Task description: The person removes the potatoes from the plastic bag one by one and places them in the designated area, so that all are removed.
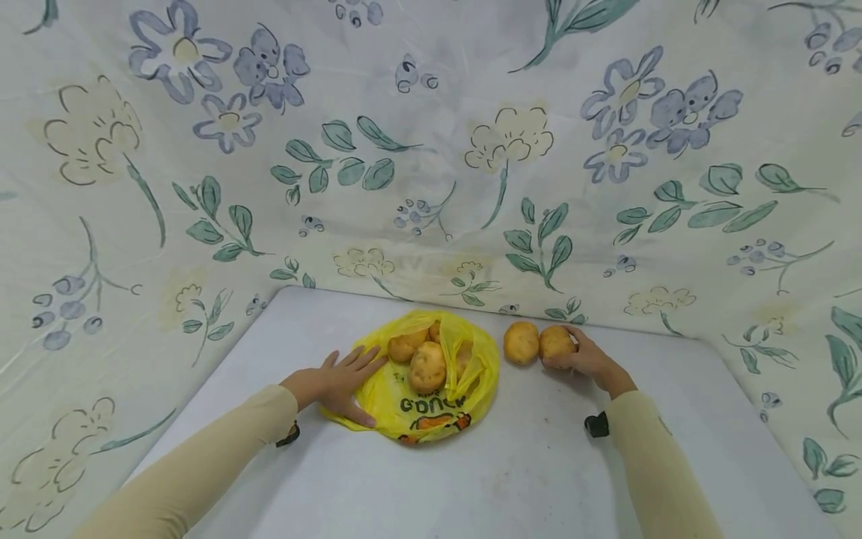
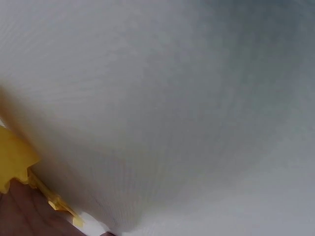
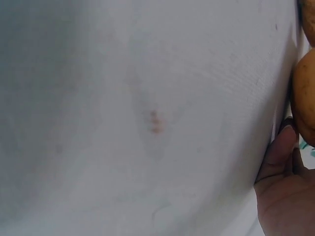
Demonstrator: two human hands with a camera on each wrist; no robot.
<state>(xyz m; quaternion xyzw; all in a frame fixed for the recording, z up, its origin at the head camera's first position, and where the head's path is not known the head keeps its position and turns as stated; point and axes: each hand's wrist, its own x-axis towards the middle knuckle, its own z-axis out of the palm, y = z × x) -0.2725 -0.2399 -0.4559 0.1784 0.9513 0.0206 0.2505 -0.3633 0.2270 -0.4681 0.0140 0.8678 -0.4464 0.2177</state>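
Observation:
A yellow plastic bag [image 1: 390, 400] with dark lettering lies on the table in the head view, its mouth open over several potatoes [image 1: 428, 367]. My left hand [image 1: 342, 385] rests on the bag's left side with fingers spread; the left wrist view catches only part of that hand [image 2: 29, 214] beside yellow plastic [image 2: 15, 157]. To the right of the bag, my right hand [image 1: 590, 359] grips a potato [image 1: 556, 345] between thumb and fingers. Another loose potato [image 1: 521, 343] sits just left of it. In the right wrist view, the thumb lies against the gripped potato [image 3: 305, 96].
The white table [image 1: 512, 479] has its back edge close behind the potatoes, against a floral cloth [image 1: 431, 172] that also rises at the sides. Small dark specks mark the tabletop near the right forearm. A black wrist device [image 1: 596, 426] sits by the right sleeve.

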